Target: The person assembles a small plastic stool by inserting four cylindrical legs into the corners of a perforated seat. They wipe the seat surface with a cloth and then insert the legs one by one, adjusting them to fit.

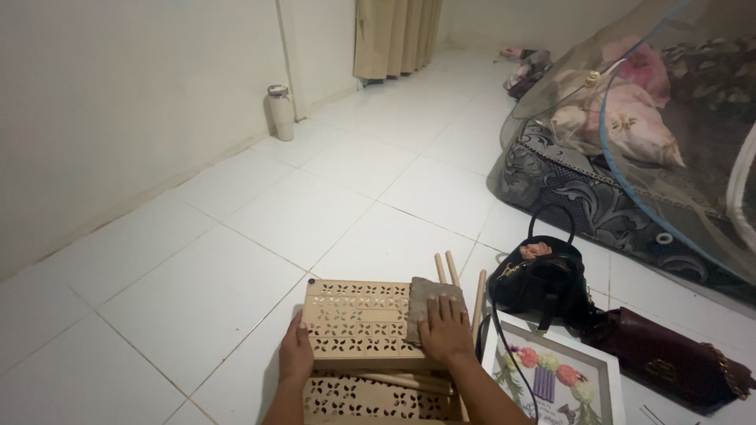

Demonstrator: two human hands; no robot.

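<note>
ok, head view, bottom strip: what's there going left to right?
left hand → perforated beige panel → right hand pressing a grey cloth → black handbag → dark red bag

A tan wooden crate [358, 323] with punched flower-pattern panels sits on the white tile floor, one panel facing up and another toward the viewer. A small grey-brown cloth [425, 303] lies flat on its top right corner. Pale wooden rods [450, 271] stick out beside and behind that corner.
</note>
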